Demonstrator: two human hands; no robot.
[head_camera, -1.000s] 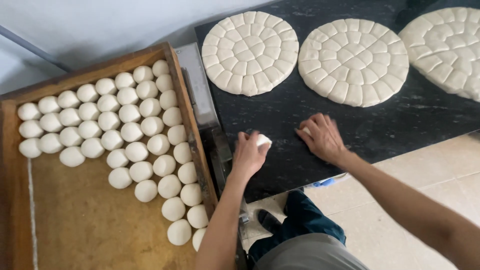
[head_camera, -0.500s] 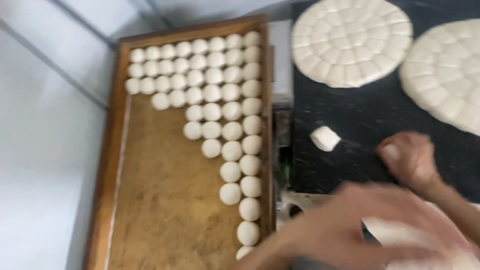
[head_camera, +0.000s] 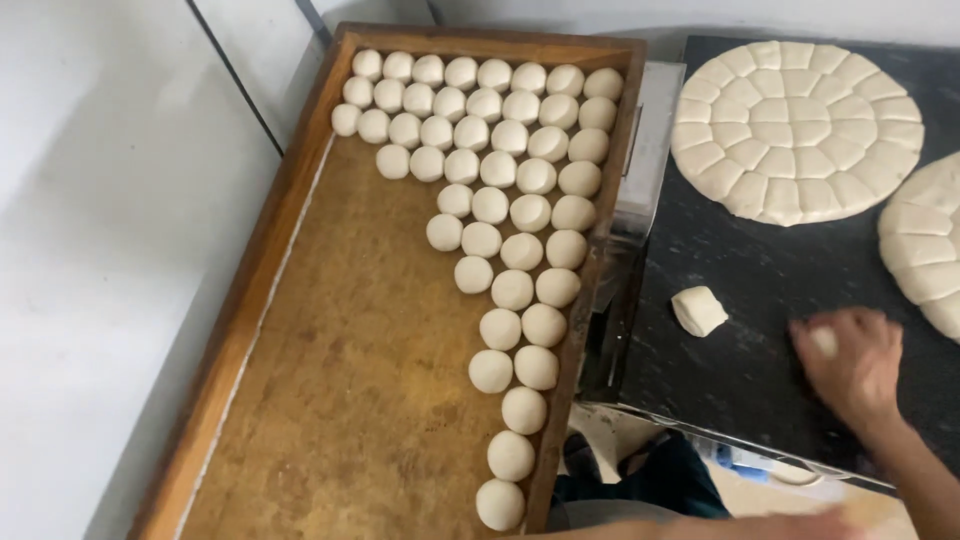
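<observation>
The wooden tray (head_camera: 300, 190) on my left holds rows of dough balls (head_camera: 500, 190), and scored dough rounds (head_camera: 795, 130) lie on the dark counter (head_camera: 760, 280). My right hand (head_camera: 850, 365) presses there, fingers curled over a dough piece (head_camera: 824, 342); a loose dough lump (head_camera: 698, 310) lies near it. My left hand is out of sight.

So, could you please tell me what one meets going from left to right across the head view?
White floor → wooden tray → rows of dough balls → cut dough piece → right hand.

Right hand (head_camera: 848, 362) palm down, fingers curled, forearm angled in
</observation>
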